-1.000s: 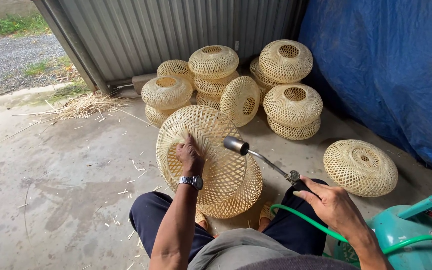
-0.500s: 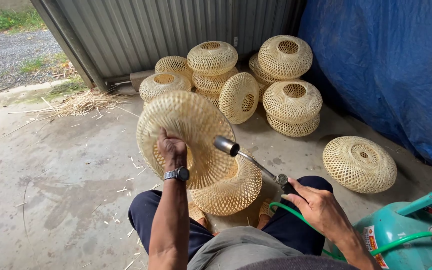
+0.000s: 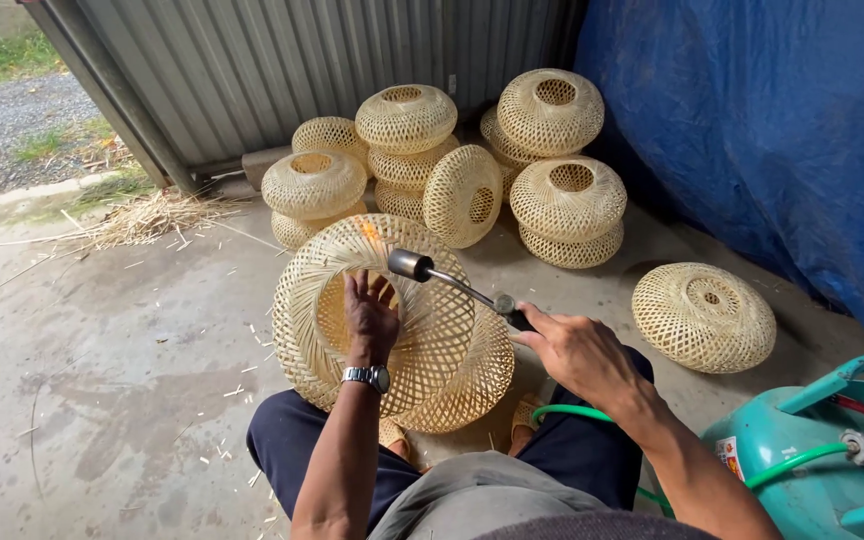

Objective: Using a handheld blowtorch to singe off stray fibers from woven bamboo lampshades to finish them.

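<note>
Head view, left hand: the left hand [image 3: 370, 318] reaches up from below, wrist with a metal watch [image 3: 367, 377] bent back, palm pressed inside the round opening of the woven bamboo shade [image 3: 372, 310]; fingers spread and hooked on the inner rim, gripping it.
Head view, shade: it sits tilted on edge just above the knees, opening facing the person, overlapping a second woven shade [image 3: 467, 385] behind and below it.
Head view, right hand: the right hand [image 3: 577, 350] comes in from the right, forearm angled across the lap, fingers closed round the handle of the gas torch [image 3: 457, 288].
Head view, torch: its metal nozzle points left at the shade's upper weave, where a small orange flame [image 3: 369, 231] licks the strips.
Head view, hose: a green hose [image 3: 592, 415] runs from under the right hand to the teal gas cylinder [image 3: 832, 470] at lower right.
Since half a second ago: the shade has turned, its opening now facing the camera; the left hand has moved from the outer rim into the hole; the nozzle has lifted towards the top edge.
Surroundings: finished shades stacked [image 3: 552, 150] by the corrugated wall [image 3: 282, 60], one alone [image 3: 704, 316] beside the blue tarpaulin [image 3: 772, 130].
</note>
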